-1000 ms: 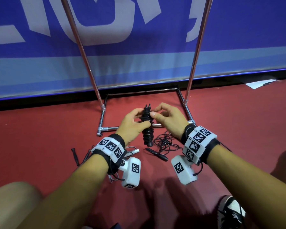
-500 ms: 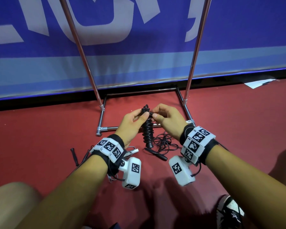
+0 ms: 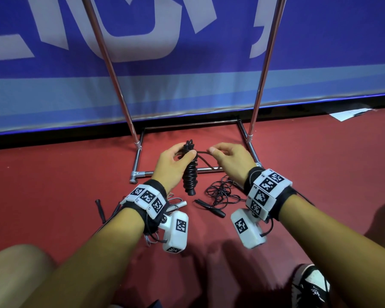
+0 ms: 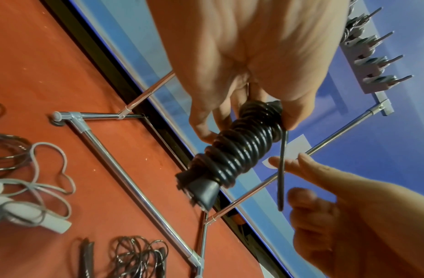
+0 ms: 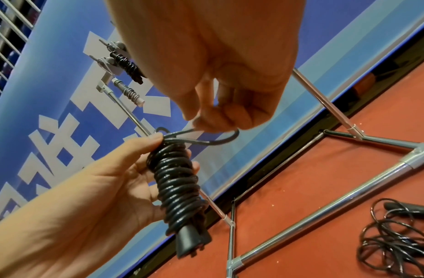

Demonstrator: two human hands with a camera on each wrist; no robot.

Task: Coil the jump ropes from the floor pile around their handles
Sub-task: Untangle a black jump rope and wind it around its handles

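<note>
My left hand (image 3: 176, 158) grips a black jump rope bundle (image 3: 189, 174), its cord wound tightly round the upright handles (image 4: 239, 150) (image 5: 176, 186). The thumb presses on the top turns. My right hand (image 3: 222, 155) pinches the last loose loop of cord (image 5: 213, 140) and holds it out to the right of the bundle's top. Another black rope (image 3: 220, 192) lies tangled on the red floor below my hands, one handle (image 3: 210, 207) pointing toward me. A grey rope (image 4: 37, 197) lies loose on the floor by my left wrist.
A chrome rack base (image 3: 142, 173) and two slanted poles (image 3: 111, 72) stand just beyond my hands, before a blue banner. Two coiled ropes (image 5: 129, 67) hang on the rack's hooks above. A thin black handle (image 3: 99, 210) lies at the left; my shoe (image 3: 309, 285) is bottom right.
My right hand has drawn the loose cord loop out to the right, away from the bundle's top. The left hand's grip has slid up, thumb over the upper turns.
</note>
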